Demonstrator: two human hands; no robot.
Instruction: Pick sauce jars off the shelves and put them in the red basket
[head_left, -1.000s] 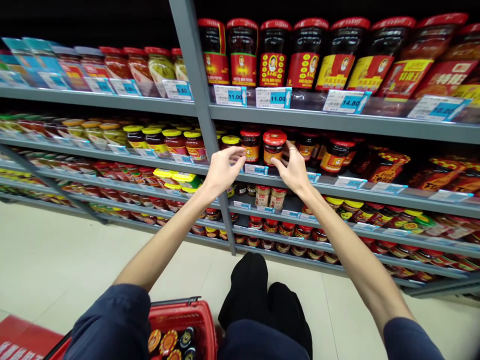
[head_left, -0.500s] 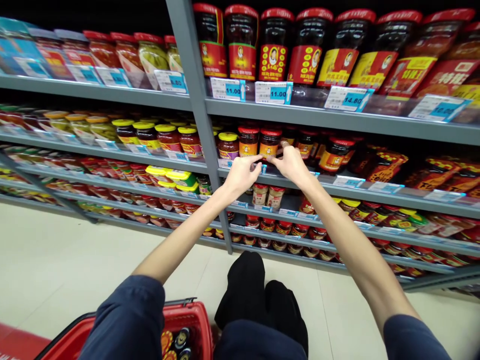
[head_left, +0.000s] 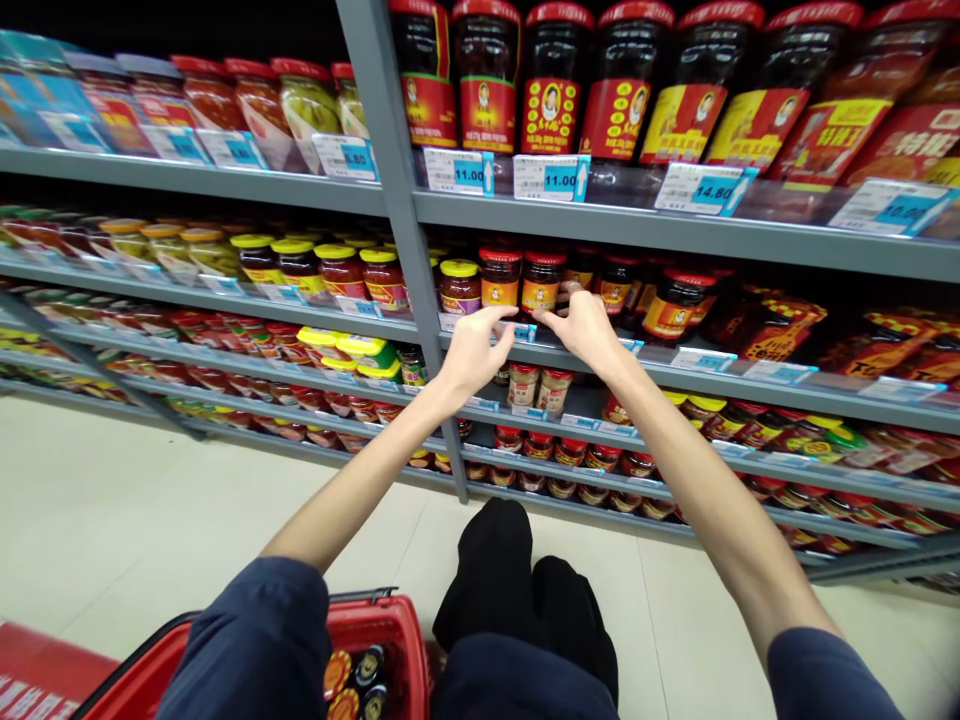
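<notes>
Red-lidded sauce jar point(head_left: 541, 283) stands above left hand point(head_left: 474, 352) and right hand point(head_left: 586, 332), fingers open, holding nothing.

Glossy glass jars point(head_left: 541, 285) stand on matt grey metal shelves point(head_left: 600, 224) above a red plastic basket point(head_left: 382, 622).

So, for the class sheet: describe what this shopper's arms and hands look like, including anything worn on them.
The left hand and right hand are bare, without gloves, and so are the forearms. Plain dark navy sleeves cover the upper arms, the left sleeve and right sleeve alike. One right-hand finger seems to wear a small metallic ring.
</notes>
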